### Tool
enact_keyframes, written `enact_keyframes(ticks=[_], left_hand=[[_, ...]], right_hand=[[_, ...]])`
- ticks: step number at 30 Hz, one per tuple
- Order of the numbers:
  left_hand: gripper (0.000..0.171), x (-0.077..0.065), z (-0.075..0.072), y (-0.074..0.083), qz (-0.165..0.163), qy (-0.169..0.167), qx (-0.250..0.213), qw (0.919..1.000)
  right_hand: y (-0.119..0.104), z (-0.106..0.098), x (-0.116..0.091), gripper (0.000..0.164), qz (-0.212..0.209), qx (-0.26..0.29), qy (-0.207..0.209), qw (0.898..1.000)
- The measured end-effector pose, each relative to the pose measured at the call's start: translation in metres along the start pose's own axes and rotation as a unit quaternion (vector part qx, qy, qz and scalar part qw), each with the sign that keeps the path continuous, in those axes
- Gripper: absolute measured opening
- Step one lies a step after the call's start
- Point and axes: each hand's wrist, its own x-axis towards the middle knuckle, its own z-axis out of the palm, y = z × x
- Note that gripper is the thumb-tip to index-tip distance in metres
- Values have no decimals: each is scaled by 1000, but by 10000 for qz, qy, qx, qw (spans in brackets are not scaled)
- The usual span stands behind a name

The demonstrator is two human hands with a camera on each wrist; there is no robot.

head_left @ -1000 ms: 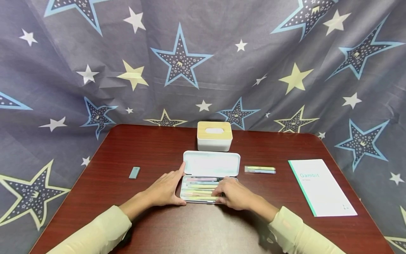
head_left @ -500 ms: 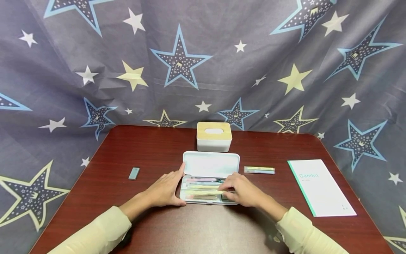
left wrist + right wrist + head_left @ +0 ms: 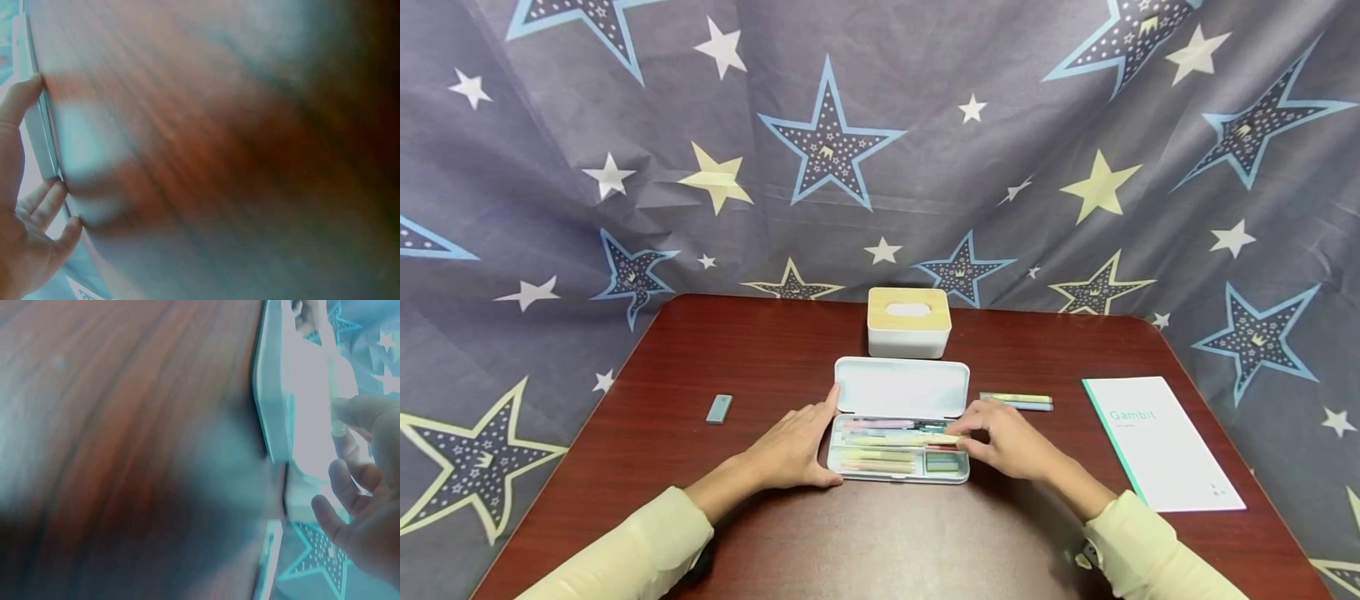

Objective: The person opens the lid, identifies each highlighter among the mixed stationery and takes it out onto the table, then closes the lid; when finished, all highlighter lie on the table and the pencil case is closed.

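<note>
A white pencil case [image 3: 832,461] lies with its lid [image 3: 902,387] raised and several pens in its compartments. My left hand [image 3: 790,446] rests along the case's left side, fingers extended and thumb at the front corner. The left wrist view shows the thumb [image 3: 22,100] touching the case edge. Over the case's right part, my right hand [image 3: 1011,442] pinches one end of a pale yellow pen [image 3: 934,438] between thumb and fingers. That pen's rounded end [image 3: 338,429] shows between the fingertips in the right wrist view.
A tissue box [image 3: 908,342] stands behind the case. Right of the lid lie a yellow and a blue pen [image 3: 1030,406] side by side. A white booklet [image 3: 1165,450] is at the far right, and a small grey-blue block [image 3: 718,408] lies at the left.
The right hand has lifted the yellow pen from the front compartment and shifted it back and to the right, uncovering small greenish blocks there. The left hand stays put.
</note>
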Motion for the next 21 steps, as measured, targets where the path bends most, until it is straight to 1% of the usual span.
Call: enact_keyframes(ticks=[5,7,9,13,18,21], left_hand=[[134,0,0,0,-60,-34,-26,10000],[134,0,1,0,-80,-30,-29,10000],[135,-1,1,0,-108,-44,-26,9999],[135,0,2,1,-143,-48,5,9999],[136,0,2,2,-171,-36,10,9998],[136,0,1,2,-198,-51,-17,9998]], right_hand=[[8,-14,-10,16,331,35,92,9994],[12,-20,-14,18,480,-68,145,9987],[17,-25,-20,19,545,-218,245,9980],[30,-33,-30,21,536,-483,500,9961],[46,-44,-44,21,393,-732,841,9930],[55,-48,-50,22,344,-883,966,9908]])
